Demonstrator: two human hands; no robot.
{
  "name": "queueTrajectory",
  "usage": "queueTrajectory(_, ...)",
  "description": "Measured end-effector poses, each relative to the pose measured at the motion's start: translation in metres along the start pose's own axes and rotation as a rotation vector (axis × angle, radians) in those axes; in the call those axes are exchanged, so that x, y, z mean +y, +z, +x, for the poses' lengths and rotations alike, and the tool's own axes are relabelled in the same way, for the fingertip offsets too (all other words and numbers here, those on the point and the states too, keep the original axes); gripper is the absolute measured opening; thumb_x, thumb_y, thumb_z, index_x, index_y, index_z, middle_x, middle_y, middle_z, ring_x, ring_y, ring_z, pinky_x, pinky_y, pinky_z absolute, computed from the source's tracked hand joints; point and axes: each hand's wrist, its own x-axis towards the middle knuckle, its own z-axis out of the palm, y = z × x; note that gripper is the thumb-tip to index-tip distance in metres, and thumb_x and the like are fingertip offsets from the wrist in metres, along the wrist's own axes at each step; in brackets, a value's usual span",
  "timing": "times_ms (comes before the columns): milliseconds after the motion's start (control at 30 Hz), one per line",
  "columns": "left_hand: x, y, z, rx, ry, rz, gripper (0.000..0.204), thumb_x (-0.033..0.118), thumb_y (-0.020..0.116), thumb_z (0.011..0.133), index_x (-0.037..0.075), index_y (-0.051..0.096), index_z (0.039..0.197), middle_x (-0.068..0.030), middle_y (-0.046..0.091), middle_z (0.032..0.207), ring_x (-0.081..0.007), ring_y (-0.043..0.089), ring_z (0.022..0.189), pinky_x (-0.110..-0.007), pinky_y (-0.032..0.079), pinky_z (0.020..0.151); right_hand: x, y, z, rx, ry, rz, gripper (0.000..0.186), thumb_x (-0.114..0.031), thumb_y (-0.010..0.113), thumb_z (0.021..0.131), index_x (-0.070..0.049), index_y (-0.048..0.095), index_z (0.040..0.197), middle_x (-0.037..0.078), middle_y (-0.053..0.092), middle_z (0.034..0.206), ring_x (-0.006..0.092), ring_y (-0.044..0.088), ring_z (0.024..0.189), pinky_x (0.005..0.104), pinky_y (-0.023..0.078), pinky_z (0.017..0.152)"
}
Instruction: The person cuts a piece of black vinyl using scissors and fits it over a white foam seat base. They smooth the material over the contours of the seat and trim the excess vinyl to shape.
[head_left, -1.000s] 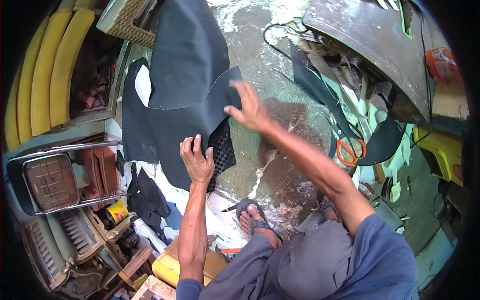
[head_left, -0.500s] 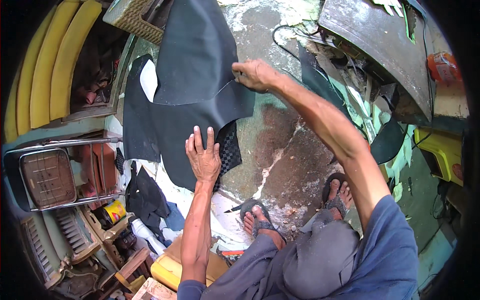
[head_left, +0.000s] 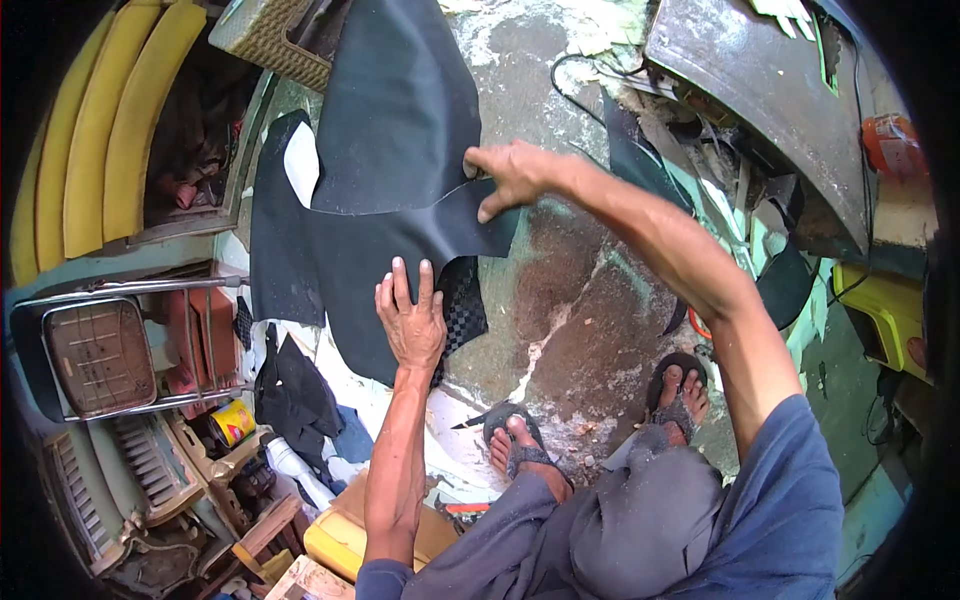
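A large sheet of smooth black leather-like material (head_left: 385,130) lies on the ground in front of me. A thin pale line crosses it, running from a white gap at its left to its right edge. My left hand (head_left: 412,325) rests flat on the lower part, fingers spread. Beside that hand a black checkered piece (head_left: 463,305) shows from beneath the sheet. At the right end of the pale line is my right hand (head_left: 515,175), its thumb and forefinger apart over the sheet's edge. The fingertips' exact contact is hard to make out.
Curved yellow pads (head_left: 135,130) stand at upper left, near a woven basket (head_left: 270,45). A metal-framed chair (head_left: 100,355) lies at left. Black scraps (head_left: 295,395) lie below the sheet. A grey panel (head_left: 760,90) and a yellow case (head_left: 875,325) are at right.
My right hand has opened from a closed grip at the sheet's right edge, its thumb now apart and lower. My left hand stays flat in place. The view has shifted slightly.
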Motion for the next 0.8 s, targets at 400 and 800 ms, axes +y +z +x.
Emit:
queueTrajectory(400,0.000,0.000,0.002,0.000,0.001,-0.023,0.066,0.020,0.065,0.098,0.025,0.038,0.159,-0.0172,0.027,0.165,-0.0402,0.033,0.140,-0.055,0.030,0.118,0.015,-0.036,0.015,0.341,0.008,-0.338,0.026,-0.030,0.074,0.090,-0.018,0.071,0.113,0.002,0.074,0.107,0.0256,0.057,0.116,0.0501,0.040,0.104)
queueTrajectory(800,-0.004,0.000,-0.003,0.013,0.012,0.000,0.066,0.018,0.068,0.096,0.030,0.043,0.156,-0.0187,0.029,0.164,-0.0404,0.035,0.139,-0.055,0.031,0.117,-0.016,0.044,-0.004,1.002,0.055,-0.269,0.032,-0.017,0.068,0.090,-0.005,0.060,0.118,0.015,0.061,0.114,0.0318,0.058,0.106,0.0457,0.048,0.090)
